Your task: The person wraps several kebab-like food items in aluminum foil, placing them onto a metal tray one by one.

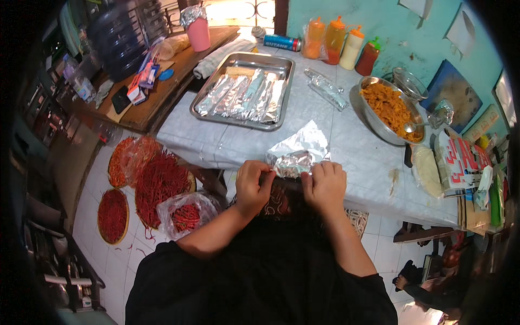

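Observation:
A crumpled sheet of aluminium foil (299, 145) lies at the near edge of the table, with one pointed corner spread away from me. My left hand (252, 187) pinches its left near edge between thumb and fingers. At the right near edge, my right hand (327, 187) grips the foil the same way. The near part is folded over; whatever lies inside is hidden. Farther off to the left, a steel tray (234, 124) carries several foil-wrapped rolls (238, 97) side by side, with a bare pale roll (240, 71) at its back.
At the right stands a steel bowl (374, 130) of orange shredded food with a spoon. Foil strips (327, 89), squeeze bottles (337, 40) and a gas canister (282, 43) are behind. Pale round wrappers (427, 172) lie far right. Baskets of red chillies (161, 184) sit on the floor.

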`<action>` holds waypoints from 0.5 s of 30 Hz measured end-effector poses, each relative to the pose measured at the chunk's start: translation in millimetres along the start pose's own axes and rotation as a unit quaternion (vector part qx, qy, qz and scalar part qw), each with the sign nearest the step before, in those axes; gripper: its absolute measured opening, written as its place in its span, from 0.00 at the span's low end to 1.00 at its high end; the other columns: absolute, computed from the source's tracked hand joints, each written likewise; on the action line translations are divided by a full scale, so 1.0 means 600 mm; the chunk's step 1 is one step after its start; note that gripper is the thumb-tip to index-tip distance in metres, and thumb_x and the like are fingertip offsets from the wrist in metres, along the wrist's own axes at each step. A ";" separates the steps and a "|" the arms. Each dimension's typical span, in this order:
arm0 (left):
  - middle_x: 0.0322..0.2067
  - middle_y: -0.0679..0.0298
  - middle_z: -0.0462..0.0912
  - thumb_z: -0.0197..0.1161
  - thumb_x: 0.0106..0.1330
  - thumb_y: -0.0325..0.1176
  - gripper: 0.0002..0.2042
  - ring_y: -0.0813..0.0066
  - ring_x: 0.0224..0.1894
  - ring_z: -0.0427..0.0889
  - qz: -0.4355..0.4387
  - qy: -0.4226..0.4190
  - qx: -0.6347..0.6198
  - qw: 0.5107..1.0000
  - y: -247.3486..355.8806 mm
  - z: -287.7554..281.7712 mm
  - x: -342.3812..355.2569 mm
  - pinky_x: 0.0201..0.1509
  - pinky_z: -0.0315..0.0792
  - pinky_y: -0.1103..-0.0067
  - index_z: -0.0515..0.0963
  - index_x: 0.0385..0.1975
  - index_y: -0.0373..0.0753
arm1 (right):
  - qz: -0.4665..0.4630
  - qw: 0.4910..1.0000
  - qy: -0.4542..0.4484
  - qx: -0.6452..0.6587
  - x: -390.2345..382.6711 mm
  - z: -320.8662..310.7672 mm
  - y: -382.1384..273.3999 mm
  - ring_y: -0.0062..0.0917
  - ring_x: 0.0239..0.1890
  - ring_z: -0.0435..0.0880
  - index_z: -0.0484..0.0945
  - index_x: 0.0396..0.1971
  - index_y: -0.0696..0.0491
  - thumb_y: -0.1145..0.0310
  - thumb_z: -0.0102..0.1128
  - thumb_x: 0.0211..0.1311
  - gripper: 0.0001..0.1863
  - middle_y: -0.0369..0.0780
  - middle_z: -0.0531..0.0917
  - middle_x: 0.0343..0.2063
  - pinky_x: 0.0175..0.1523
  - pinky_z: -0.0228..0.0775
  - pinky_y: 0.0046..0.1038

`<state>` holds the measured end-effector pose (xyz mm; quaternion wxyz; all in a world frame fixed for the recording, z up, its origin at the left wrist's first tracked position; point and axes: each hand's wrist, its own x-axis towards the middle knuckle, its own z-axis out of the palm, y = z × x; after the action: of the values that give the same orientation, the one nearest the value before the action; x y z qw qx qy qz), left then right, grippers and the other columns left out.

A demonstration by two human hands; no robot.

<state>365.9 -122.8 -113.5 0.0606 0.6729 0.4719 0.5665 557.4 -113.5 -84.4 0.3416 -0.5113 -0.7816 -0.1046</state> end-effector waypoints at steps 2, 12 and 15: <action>0.34 0.58 0.78 0.65 0.56 0.26 0.06 0.57 0.37 0.76 0.039 0.003 -0.002 0.999 -0.005 0.004 0.007 0.42 0.68 0.68 0.74 0.29 0.38 | 0.003 1.000 -0.007 0.000 0.001 -0.001 -0.003 0.41 0.38 0.73 0.75 0.27 0.54 0.60 0.60 0.54 0.12 0.44 0.76 0.30 0.40 0.62 0.41; 0.49 0.53 0.73 0.64 0.54 0.25 0.21 0.52 0.52 0.71 0.119 -0.069 -0.040 0.990 -0.022 0.009 -0.009 0.58 0.64 0.64 0.69 0.49 0.36 | -0.020 1.000 -0.001 -0.002 0.006 -0.008 -0.003 0.38 0.34 0.71 0.75 0.26 0.54 0.61 0.62 0.51 0.11 0.42 0.74 0.27 0.37 0.60 0.39; 0.49 0.53 0.73 0.64 0.54 0.26 0.21 0.52 0.51 0.70 0.124 -0.093 -0.044 0.987 -0.016 0.008 -0.005 0.58 0.64 0.63 0.69 0.49 0.36 | -0.020 1.000 0.001 -0.004 0.003 -0.006 -0.003 0.39 0.34 0.71 0.75 0.26 0.54 0.61 0.61 0.51 0.11 0.43 0.74 0.28 0.38 0.61 0.39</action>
<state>364.8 -117.6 -123.1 0.0634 0.7726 0.3520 0.5246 556.9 -114.9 -80.0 0.3383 -0.4964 -0.7912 -0.1148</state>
